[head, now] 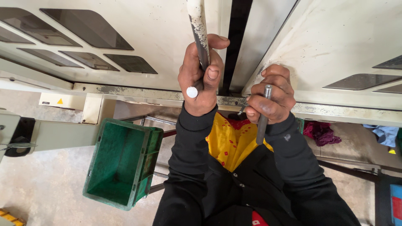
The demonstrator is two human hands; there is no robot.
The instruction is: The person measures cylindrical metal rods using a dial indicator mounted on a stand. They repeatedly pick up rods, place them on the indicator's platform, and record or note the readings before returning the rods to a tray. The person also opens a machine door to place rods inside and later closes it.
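My left hand (200, 79) is closed around a long pale metal bar (197, 25) that rises out of the top of the view, its round white end showing below my fist. My right hand (271, 96) grips a shorter grey steel rod (263, 121) held upright, near a small spring at the edge of the cream machine housing (159, 46). Both hands sit just in front of the dark gap between two machine panels. Black sleeves and a yellow patterned cloth (230, 142) lie below the hands.
An open green plastic crate (121, 163) stands on a frame at lower left over the concrete floor (46, 180). The cream machine panels have dark slot windows (88, 27). A magenta rag (320, 132) and blue cloth (385, 134) lie at right.
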